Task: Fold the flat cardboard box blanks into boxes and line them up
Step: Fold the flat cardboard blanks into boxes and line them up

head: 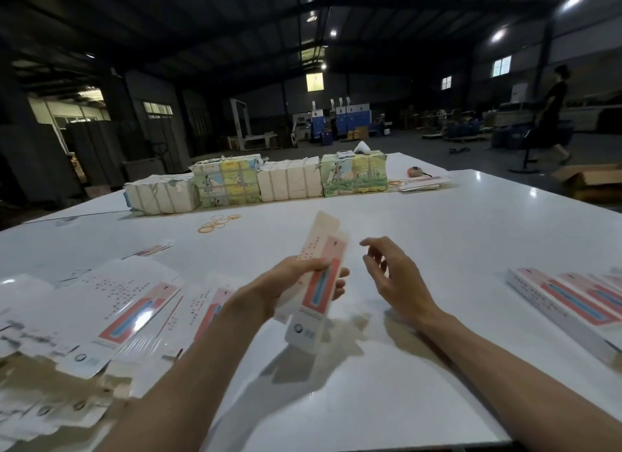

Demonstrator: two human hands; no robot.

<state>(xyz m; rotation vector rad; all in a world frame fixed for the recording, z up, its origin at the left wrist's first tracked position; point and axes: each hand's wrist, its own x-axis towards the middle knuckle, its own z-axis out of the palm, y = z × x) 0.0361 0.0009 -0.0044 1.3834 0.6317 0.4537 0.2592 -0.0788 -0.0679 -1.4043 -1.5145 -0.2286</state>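
From the head camera, the left hand keeps its grip curled round a half-folded box tilted above the counter, the right hand hovers just right of it, grip loose and empty, with flat blanks spread to the left and folded boxes lined up well to the right.
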